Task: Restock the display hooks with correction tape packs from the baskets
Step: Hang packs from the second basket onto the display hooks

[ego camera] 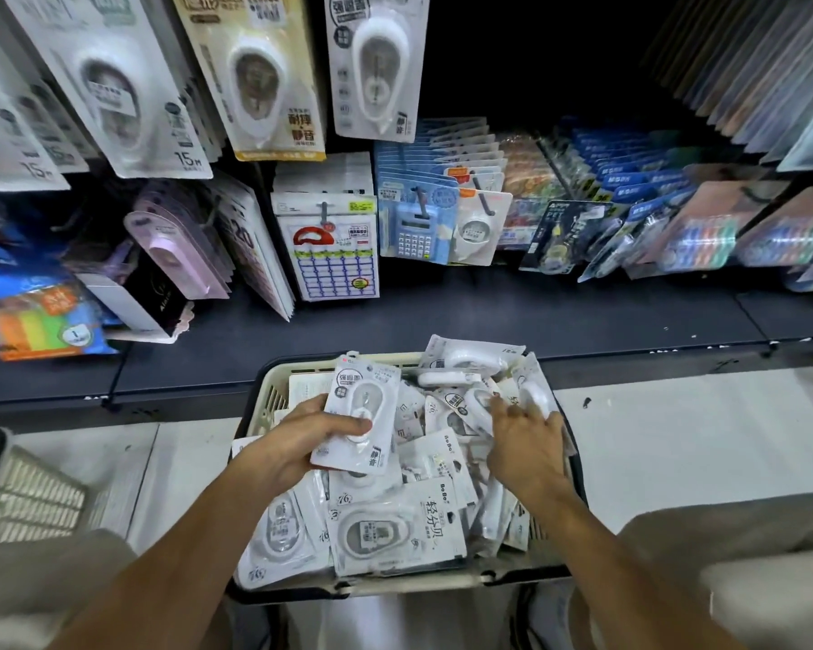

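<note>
A: What does each hand have?

B: The left hand (301, 436) holds a white correction tape pack (361, 417) upright over the basket, thumb curled across the front near the blister, fingers behind the card. The right hand (524, 441) reaches into the pile on the far right side of the basket, fingers spread loosely over the packs. I can't tell whether it has hold of one yet.

A: And the stock?

B: A cream basket (273, 401) sits on the floor between the knees, heaped with loose packs (397, 532) of several designs. A second basket (29, 494) stands at the near left.

A: Where should that pack go?

B: Its print looks the same as the hanging pack (374, 63) on the top row, far and slightly right of centre, so I'd judge that hook is its home.

A: Tips for doing it well?

B: Sort by design first: collect matching packs in the left hand, all facing the same way with hang holes aligned, then lift the stack and thread them together. Grip the card edge rather than the blister, so the hole stays clear.
</note>
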The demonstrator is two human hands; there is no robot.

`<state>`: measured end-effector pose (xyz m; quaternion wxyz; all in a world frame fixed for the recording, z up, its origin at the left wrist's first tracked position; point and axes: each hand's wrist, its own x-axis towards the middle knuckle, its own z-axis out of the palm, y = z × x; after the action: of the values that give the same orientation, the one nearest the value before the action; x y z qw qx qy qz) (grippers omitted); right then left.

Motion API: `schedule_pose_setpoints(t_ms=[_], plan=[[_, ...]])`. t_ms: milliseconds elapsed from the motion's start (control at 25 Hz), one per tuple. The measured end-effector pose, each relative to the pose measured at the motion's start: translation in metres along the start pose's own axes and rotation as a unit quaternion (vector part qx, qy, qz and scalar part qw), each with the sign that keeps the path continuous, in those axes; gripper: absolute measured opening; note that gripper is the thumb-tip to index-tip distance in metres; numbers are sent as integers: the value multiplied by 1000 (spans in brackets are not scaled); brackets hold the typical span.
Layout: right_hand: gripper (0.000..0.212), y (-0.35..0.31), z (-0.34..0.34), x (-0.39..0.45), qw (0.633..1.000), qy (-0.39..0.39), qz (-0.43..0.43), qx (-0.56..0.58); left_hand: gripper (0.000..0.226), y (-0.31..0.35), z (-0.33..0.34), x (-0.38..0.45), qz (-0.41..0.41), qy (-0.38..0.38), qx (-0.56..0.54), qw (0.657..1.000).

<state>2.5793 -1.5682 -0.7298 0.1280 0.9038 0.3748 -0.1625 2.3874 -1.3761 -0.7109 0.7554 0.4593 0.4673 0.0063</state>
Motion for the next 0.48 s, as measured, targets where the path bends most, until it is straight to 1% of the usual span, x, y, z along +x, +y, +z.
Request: schedule_pose_setpoints(t_ms=[80, 120, 160, 200, 240, 280, 360, 400, 440, 480], plan=[[48, 5, -11, 5, 993, 51, 39, 95, 43, -1, -3, 3, -27, -8, 21, 999], [41, 7, -15, 5, 987, 85, 49, 131, 50, -3, -4, 4, -43, -11, 31, 999], [39, 6, -17, 2, 976, 137, 38, 165, 63, -6, -5, 5, -57, -11, 38, 998], [39, 5, -16, -4, 959, 198, 2, 202, 76, -9, -6, 6, -65, -9, 45, 997], [43, 1, -14, -11, 939, 244, -57, 235, 87, -11, -6, 7, -63, -10, 51, 997], [51, -5, -12, -18, 925, 254, -120, 254, 93, -13, -6, 7, -55, -16, 58, 997], [73, -18, -7, -27, 922, 211, -217, 243, 97, -13, -6, 5, -43, -41, 87, 994], [82, -22, -5, -28, 922, 191, -255, 218, 94, -12, -7, 3, -42, -63, 107, 991], [86, -25, -2, -26, 919, 185, -290, 192, 89, -12, -9, 1, -42, -95, 130, 986], [85, -25, 0, -24, 913, 194, -312, 179, 84, -12, -12, -1, -48, -133, 149, 979]])
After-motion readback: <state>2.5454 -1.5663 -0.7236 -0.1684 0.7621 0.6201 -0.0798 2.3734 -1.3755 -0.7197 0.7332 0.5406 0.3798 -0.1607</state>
